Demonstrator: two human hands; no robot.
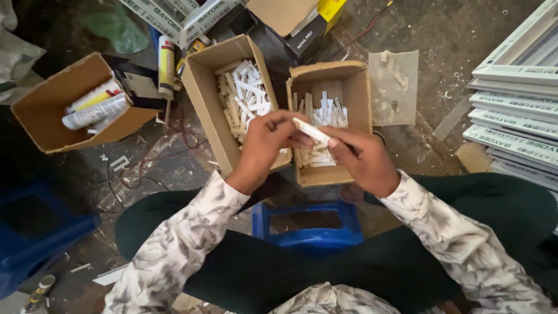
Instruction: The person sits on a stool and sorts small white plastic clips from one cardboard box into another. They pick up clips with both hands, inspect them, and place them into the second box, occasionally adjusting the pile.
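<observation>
Both my hands meet over two open cardboard boxes on the floor. My left hand [264, 145] and my right hand [360, 160] pinch the two ends of one small white plastic strip piece [310, 130] between them. The left box [203, 87] holds a heap of several white plastic pieces. A smaller pile of the same pieces lies in the right box [360, 87], just beyond my right hand. I sit on a low blue stool [311, 224] with my knees spread.
A third cardboard box [40, 110] at the left holds sealant tubes. White window frame profiles [514, 104] are stacked at the right. A blue crate [35, 232] stands at lower left. A clear plastic bag [395, 87] lies beside the right box. Debris litters the floor.
</observation>
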